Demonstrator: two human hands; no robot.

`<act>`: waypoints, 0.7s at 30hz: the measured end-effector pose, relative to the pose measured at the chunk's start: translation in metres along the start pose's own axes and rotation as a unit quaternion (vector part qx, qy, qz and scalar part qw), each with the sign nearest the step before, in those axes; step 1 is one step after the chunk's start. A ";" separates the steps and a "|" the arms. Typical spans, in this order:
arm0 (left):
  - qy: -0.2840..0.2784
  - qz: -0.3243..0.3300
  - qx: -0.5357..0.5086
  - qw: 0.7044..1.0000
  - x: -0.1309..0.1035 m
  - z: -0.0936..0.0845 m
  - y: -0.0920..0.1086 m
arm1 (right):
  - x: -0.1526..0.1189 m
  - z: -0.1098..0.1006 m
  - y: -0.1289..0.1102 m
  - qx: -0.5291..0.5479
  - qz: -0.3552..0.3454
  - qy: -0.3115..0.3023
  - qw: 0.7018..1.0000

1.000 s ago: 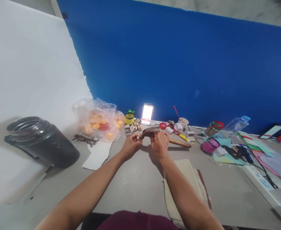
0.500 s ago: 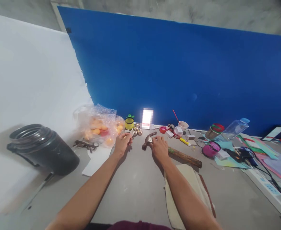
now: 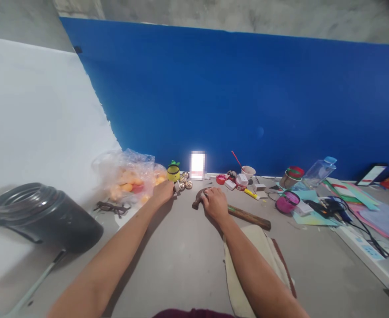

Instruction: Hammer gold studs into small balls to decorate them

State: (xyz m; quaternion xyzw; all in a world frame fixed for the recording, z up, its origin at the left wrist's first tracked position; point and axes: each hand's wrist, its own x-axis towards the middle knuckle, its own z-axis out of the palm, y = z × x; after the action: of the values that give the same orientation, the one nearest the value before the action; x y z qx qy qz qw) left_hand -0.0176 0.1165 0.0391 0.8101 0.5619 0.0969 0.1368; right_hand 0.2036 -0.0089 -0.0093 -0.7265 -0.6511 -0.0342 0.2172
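Note:
My left hand (image 3: 164,192) reaches to the left side of several shiny gold balls (image 3: 188,184). A small whitish piece (image 3: 177,187) shows at its fingertips; the fingers themselves are mostly hidden behind the hand. My right hand (image 3: 216,203) rests over the head of a claw hammer (image 3: 198,198), its fingers curled round a small shiny silvery ball (image 3: 206,193), largely covered. The hammer's wooden handle (image 3: 249,216) sticks out to the right beneath my right hand. A yellow pineapple-shaped pot (image 3: 173,172) stands just behind my left hand.
To the left are a dark tumbler (image 3: 51,216), eyeglasses (image 3: 110,207) and a plastic bag of orange items (image 3: 126,181). Under my right forearm lies a beige cloth (image 3: 237,265). Small boxes, a paper cup (image 3: 248,171), a clear bottle (image 3: 318,172) and a power strip (image 3: 363,247) line the right.
My left hand has moved forward and left, towards the gold balls. My right hand stays at the hammer head, its fingers now covering more of the silvery ball. The view has shifted slightly.

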 end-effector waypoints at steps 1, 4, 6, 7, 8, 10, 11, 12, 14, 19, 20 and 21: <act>-0.008 0.001 0.013 1.000 0.001 0.000 0.001 | 0.001 0.001 0.001 0.004 0.000 0.000 1.000; -0.019 0.001 0.043 0.999 0.003 0.000 0.004 | 0.003 0.006 0.003 0.020 -0.003 0.004 1.000; -0.021 0.002 0.052 0.998 0.003 0.000 0.005 | 0.004 0.010 0.005 0.037 -0.012 0.015 0.999; -0.021 0.002 0.055 0.998 0.003 0.001 0.005 | 0.005 0.011 0.006 0.045 -0.018 0.021 0.999; -0.022 0.003 0.056 0.998 0.003 0.001 0.005 | 0.005 0.013 0.007 0.054 -0.022 0.027 0.998; -0.020 0.007 0.056 0.998 0.003 0.002 0.004 | 0.006 0.015 0.009 0.067 -0.027 0.039 0.997; -0.015 0.011 0.056 0.998 0.003 0.003 0.003 | 0.006 0.016 0.010 0.071 -0.029 0.044 0.996; -0.008 0.013 0.057 0.998 0.003 0.004 0.002 | 0.006 0.017 0.010 0.074 -0.029 0.049 0.996; 0.011 0.016 0.058 0.998 0.003 0.005 0.002 | 0.007 0.019 0.011 0.078 -0.029 0.054 0.995; 0.040 0.020 0.049 0.998 0.002 0.002 0.005 | 0.007 0.020 0.012 0.088 -0.033 0.060 0.994; 0.047 0.023 0.045 0.998 0.001 0.000 0.006 | 0.006 0.020 0.013 0.093 -0.033 0.062 0.993; 0.055 0.025 0.043 0.997 -0.001 -0.003 0.007 | 0.006 0.019 0.013 0.101 -0.033 0.066 0.992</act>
State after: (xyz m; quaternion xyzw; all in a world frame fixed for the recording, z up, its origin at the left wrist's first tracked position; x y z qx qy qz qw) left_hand -0.0128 0.1134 0.0442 0.8223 0.5520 0.1206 0.0686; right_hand 0.2130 0.0031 -0.0281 -0.6752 -0.6589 -0.0235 0.3308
